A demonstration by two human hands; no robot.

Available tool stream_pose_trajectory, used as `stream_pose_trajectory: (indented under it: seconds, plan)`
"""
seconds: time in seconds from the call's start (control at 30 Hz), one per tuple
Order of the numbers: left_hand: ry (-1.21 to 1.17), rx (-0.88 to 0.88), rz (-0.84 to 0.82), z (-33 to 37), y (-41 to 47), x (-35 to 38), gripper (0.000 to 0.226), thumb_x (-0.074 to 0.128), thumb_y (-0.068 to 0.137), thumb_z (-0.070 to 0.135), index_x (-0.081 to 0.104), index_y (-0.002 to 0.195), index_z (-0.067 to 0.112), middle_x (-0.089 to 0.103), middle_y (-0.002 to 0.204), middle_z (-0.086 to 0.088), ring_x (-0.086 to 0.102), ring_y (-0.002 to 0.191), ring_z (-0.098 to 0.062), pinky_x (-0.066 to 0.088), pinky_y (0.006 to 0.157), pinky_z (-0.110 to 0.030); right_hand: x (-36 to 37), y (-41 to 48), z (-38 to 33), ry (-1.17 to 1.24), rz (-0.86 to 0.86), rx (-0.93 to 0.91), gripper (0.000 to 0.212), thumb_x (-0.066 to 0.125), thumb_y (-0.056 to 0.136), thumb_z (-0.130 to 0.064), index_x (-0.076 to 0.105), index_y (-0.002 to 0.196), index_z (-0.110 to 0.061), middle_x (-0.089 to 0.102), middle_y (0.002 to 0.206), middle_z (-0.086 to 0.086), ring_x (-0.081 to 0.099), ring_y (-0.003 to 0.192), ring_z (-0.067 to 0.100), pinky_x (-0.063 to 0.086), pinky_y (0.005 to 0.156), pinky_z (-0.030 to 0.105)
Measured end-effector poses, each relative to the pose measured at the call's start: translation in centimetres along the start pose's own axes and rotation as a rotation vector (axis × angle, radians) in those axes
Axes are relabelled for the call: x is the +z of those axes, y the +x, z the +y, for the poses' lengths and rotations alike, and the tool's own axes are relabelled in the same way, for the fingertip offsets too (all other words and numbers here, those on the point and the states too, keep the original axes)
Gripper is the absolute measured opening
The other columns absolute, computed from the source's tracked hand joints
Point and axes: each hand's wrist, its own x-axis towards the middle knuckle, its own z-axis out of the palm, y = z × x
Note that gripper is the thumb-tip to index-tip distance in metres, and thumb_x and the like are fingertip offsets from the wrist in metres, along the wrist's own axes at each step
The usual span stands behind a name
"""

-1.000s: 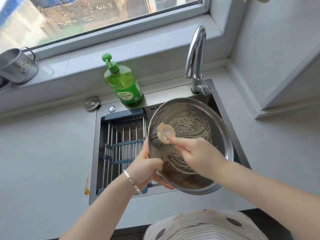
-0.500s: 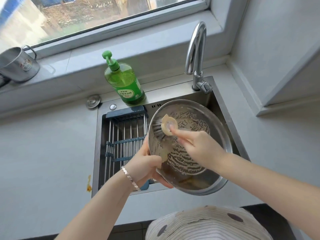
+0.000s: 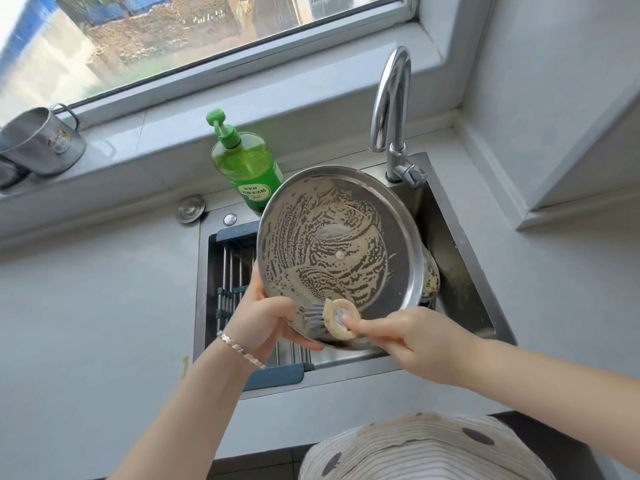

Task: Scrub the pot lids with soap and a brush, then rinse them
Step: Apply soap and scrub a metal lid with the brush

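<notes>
A large steel pot lid (image 3: 398, 237) is tilted up over the sink (image 3: 460, 258), its inner face streaked with soapy foam. My left hand (image 3: 266, 320) grips the lid's lower left rim. My right hand (image 3: 415, 341) holds a round dish brush (image 3: 337, 318) with a cream cap and pale bristles. The bristles press against the lid's lower edge, close to my left thumb. A green pump bottle of dish soap (image 3: 247, 164) stands behind the sink, partly hidden by the lid.
A chrome faucet (image 3: 391, 109) arches over the sink's back right corner. A blue-framed drying rack (image 3: 228, 275) spans the left half of the sink. A metal mug (image 3: 41, 142) sits on the window sill at left. Grey counter surrounds the sink.
The lid has tipped up and turned more toward me. My right hand has swept the brush from the lid's upper left down to its lower edge.
</notes>
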Motion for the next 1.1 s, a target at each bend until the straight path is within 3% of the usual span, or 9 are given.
stream_pose_trajectory:
  seconds: [0.07, 0.13, 0.2, 0.3, 0.47, 0.67, 0.8, 0.97, 1.1]
  plan:
    - [0.031, 0.012, 0.024, 0.1, -0.2, -0.4, 0.088, 0.048, 0.056, -0.008, 0.033, 0.134, 0.032, 0.055, 0.122, -0.018, 0.068, 0.083, -0.04, 0.053, 0.046, -0.052, -0.6, -0.3, 1.4, -0.084, -0.068, 0.117, 0.042, 0.039, 0.099, -0.023, 0.042, 0.134, -0.047, 0.046, 0.061, -0.01, 0.04, 0.055, 0.009, 0.034, 0.058, 0.025]
    - [0.053, 0.016, 0.026, -0.1, -0.1, 0.3, 0.087, 0.05, 0.056, -0.007, 0.034, 0.133, 0.031, 0.056, 0.121, -0.016, 0.069, 0.082, -0.038, 0.053, 0.047, -0.052, -1.1, 0.7, 1.2, -0.027, -0.032, 0.169, 0.04, 0.04, 0.099, -0.023, 0.046, 0.132, -0.044, 0.049, 0.063, -0.014, 0.04, 0.053, 0.007, 0.034, 0.057, 0.021]
    - [0.036, 0.032, 0.04, -0.1, 0.1, 0.8, 0.084, 0.051, 0.056, -0.007, 0.036, 0.129, 0.03, 0.058, 0.117, -0.014, 0.069, 0.08, -0.037, 0.053, 0.045, -0.051, -0.7, 1.6, 0.0, 0.058, 0.004, 0.113, 0.041, 0.042, 0.098, -0.02, 0.047, 0.131, -0.044, 0.057, 0.068, -0.01, 0.041, 0.054, 0.008, 0.038, 0.06, 0.023]
    - [0.01, 0.051, 0.071, 0.4, 0.0, 0.2, 0.083, 0.048, 0.054, -0.009, 0.038, 0.126, 0.032, 0.057, 0.118, -0.013, 0.068, 0.083, -0.037, 0.053, 0.044, -0.049, -0.4, 0.4, -0.5, 0.082, -0.077, 0.05, 0.045, 0.041, 0.098, -0.02, 0.042, 0.131, -0.05, 0.048, 0.061, -0.007, 0.037, 0.051, 0.01, 0.032, 0.055, 0.024]
    - [0.032, 0.038, 0.064, 0.3, -0.4, -0.2, 0.085, 0.048, 0.056, -0.008, 0.036, 0.126, 0.038, 0.056, 0.12, -0.011, 0.066, 0.087, -0.041, 0.053, 0.044, -0.049, -3.0, 0.2, 4.0, -0.113, -0.024, 0.354, 0.04, 0.037, 0.1, -0.024, 0.046, 0.13, -0.047, 0.049, 0.063, -0.014, 0.042, 0.054, 0.005, 0.035, 0.056, 0.021]
    - [0.046, 0.058, 0.076, 1.0, -0.1, -0.4, 0.081, 0.049, 0.056, -0.006, 0.038, 0.125, 0.034, 0.054, 0.122, -0.013, 0.064, 0.093, -0.043, 0.053, 0.042, -0.05, -1.0, -0.6, 1.3, 0.08, -0.136, 0.191, 0.04, 0.041, 0.099, -0.023, 0.045, 0.127, -0.051, 0.055, 0.065, -0.007, 0.042, 0.053, 0.009, 0.034, 0.055, 0.02]
    - [0.058, 0.058, 0.06, 0.8, -0.3, -0.3, 0.081, 0.051, 0.056, -0.006, 0.038, 0.125, 0.035, 0.055, 0.119, -0.013, 0.066, 0.087, -0.042, 0.053, 0.042, -0.049, -3.1, 0.2, 4.9, 0.037, 0.07, 0.416, 0.037, 0.042, 0.099, -0.024, 0.046, 0.125, -0.05, 0.069, 0.093, -0.001, 0.058, 0.078, 0.013, 0.045, 0.073, 0.029]
    - [0.018, 0.065, 0.09, 0.9, -0.1, -0.1, 0.082, 0.05, 0.056, -0.006, 0.037, 0.127, 0.032, 0.054, 0.121, -0.012, 0.064, 0.092, -0.042, 0.054, 0.044, -0.047, -1.3, -0.2, 1.1, 0.129, -0.084, 0.256, 0.036, 0.042, 0.099, -0.024, 0.05, 0.125, -0.047, 0.055, 0.066, -0.015, 0.049, 0.055, -0.001, 0.038, 0.057, 0.014]
    - [0.027, 0.059, 0.072, 1.1, -0.6, -0.4, 0.089, 0.051, 0.055, -0.007, 0.034, 0.133, 0.032, 0.054, 0.123, -0.015, 0.065, 0.089, -0.043, 0.053, 0.043, -0.047, -3.2, 0.0, 4.4, 0.088, 0.132, 0.411, 0.037, 0.044, 0.098, -0.025, 0.047, 0.118, -0.056, 0.069, 0.093, -0.005, 0.059, 0.076, 0.007, 0.046, 0.071, 0.025]
